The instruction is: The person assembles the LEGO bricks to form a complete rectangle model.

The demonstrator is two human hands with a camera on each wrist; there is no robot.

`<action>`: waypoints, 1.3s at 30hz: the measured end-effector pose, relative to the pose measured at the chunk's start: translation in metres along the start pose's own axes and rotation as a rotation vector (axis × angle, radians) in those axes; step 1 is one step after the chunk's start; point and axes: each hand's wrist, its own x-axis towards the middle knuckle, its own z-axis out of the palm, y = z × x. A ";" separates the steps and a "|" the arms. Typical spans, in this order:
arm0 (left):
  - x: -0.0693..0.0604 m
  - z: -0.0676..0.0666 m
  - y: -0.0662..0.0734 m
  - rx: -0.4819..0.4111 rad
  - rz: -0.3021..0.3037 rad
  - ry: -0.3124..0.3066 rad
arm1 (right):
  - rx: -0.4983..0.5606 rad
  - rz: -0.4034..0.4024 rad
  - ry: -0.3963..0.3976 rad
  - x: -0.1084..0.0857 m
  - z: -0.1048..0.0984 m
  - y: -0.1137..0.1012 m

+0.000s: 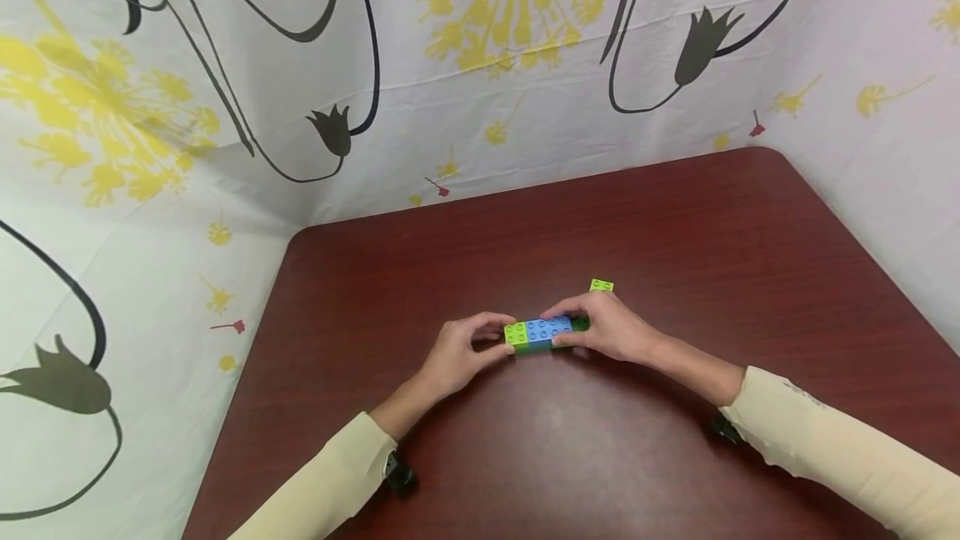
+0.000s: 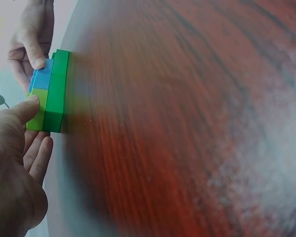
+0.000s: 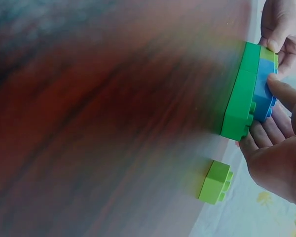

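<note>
On the table, a lime green toy building brick (image 1: 515,333) and a blue brick (image 1: 546,328) sit end to end on a lower row of darker green bricks (image 3: 239,106). The left hand (image 1: 459,354) pinches the lime end between thumb and fingers. From the other side, the right hand (image 1: 611,327) grips the blue brick, its thumb on the near face. Past the blue one, at the right end, studs of the green row show bare. Apart from this row, a loose lime brick (image 3: 214,182) stands just beyond the right hand, partly hidden by it in the head view.
The dark red wooden table (image 1: 450,265) has rounded far corners. White cloth (image 1: 420,132) with yellow and grey flower prints hangs along its far, left and right sides. Both forearms come in from the near edge, in pale sleeves (image 1: 840,448).
</note>
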 end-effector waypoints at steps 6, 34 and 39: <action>0.001 0.000 0.000 0.019 0.012 -0.026 | 0.011 0.009 -0.008 0.000 -0.001 -0.001; 0.003 0.005 0.004 0.093 0.002 -0.001 | -0.082 0.010 0.290 -0.025 -0.043 0.029; 0.003 0.005 0.005 0.097 -0.005 0.000 | -0.058 0.047 0.273 -0.026 -0.045 0.037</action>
